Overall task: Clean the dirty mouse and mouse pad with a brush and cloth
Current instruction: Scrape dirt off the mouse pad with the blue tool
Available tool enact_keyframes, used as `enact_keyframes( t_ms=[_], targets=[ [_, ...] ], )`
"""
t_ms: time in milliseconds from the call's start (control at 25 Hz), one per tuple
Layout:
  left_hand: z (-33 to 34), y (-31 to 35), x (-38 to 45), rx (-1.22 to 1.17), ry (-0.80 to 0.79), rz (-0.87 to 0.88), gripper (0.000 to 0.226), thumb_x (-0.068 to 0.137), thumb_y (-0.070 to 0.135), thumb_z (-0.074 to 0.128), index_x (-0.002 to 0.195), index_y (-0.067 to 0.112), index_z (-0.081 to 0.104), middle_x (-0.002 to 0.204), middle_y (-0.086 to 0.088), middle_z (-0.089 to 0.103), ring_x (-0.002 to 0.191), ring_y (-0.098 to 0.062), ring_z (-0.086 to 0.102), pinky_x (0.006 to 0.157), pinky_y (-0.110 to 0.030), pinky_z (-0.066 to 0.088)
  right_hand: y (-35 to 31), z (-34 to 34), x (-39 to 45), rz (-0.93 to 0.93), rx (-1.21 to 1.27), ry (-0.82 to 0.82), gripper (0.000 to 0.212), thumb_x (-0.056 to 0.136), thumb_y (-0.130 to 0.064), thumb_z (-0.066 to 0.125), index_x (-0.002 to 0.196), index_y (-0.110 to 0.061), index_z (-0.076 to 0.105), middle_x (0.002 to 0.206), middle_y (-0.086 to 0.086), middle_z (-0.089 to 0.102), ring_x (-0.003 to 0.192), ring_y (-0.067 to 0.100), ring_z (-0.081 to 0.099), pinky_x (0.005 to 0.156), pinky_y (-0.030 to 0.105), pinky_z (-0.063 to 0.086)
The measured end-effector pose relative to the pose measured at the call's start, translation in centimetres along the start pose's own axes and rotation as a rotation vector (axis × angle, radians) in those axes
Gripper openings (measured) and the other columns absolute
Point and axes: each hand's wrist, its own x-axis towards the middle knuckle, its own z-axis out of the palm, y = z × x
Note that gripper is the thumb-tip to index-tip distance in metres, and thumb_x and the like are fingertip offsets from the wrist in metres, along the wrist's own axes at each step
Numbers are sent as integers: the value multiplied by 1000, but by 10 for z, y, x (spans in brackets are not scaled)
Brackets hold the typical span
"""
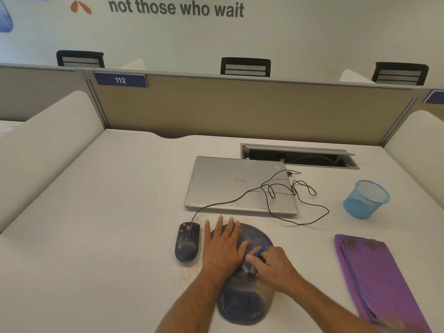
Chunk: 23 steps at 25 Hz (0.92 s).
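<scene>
Head-worn wide-angle view, looking forward and down over a white desk [96, 212].

Only 1 view is given, so no part of the scene is shared with another. The camera sits above the near edge of the desk, close over the person's 2 forearms, which enter from the bottom edge; the left hand [222, 246] and right hand [271, 265] lie low in the centre. It faces the tan partition panel [240, 106] across the desk and the pale lettered wall [288, 32] well beyond. Straight edges bow toward the borders, as a wide lens gives.
</scene>
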Motion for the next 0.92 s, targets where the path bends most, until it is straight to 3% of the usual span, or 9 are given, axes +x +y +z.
enact_keyframes(
  t_ms=[80,240,360,440,560,680,840,920],
  targets=[
    [-2,-4,1,17,-14,10,83,88,67,-8,161,28,2,169,4,3,154,-28,-14,116,-62,-18,-3,1,-1,-10,0,-82,31,88,-24,60,57,-22,63,58,-3,63,54,7,57,59,23,49],
    [-7,-5,0,33,-30,6,82,89,69,-8,161,29,1,169,6,2,153,-28,-17,115,-62,-20,-1,-1,3,-40,28,91,29,89,-26,61,61,-23,64,59,-4,65,55,8,59,59,24,52],
    [-7,-4,-2,12,-29,2,72,100,66,8,161,29,1,169,5,1,153,-28,-16,114,-62,-21,-2,3,0,-31,-48,-84,29,90,-29,59,67,-15,68,65,1,67,57,10,59,62,24,51],
    [-7,-4,-2,20,-35,1,76,95,68,1,161,29,1,169,5,1,153,-28,-16,113,-62,-22,-1,1,1,-22,-4,-107,28,89,-25,59,65,-12,67,61,0,64,54,7,55,58,23,48],
    [-6,-4,-1,21,-32,7,91,80,70,-15,161,30,1,169,6,2,153,-28,-16,114,-63,-21,0,2,3,-32,31,35,28,90,-27,61,63,-20,67,62,-3,67,57,7,61,61,23,52],
    [-6,-6,1,22,-35,3,84,88,71,-7,161,31,1,169,6,3,153,-29,-15,114,-64,-20,-5,8,-2,-28,5,-144,26,90,-27,59,67,-21,67,63,-4,66,60,7,62,62,20,52],
    [-5,-5,0,24,-43,14,95,77,71,-19,160,30,-2,169,5,-1,153,-29,-18,113,-64,-21,-2,5,3,-45,32,0,28,90,-28,60,63,-24,65,64,-2,68,59,9,62,64,24,52],
    [-5,-4,0,20,-39,18,96,76,70,-20,161,29,-1,169,5,-1,153,-28,-18,113,-63,-22,-4,5,2,-47,-19,-83,29,91,-30,59,63,-24,63,63,-4,65,57,6,58,59,17,48]
  ],
)
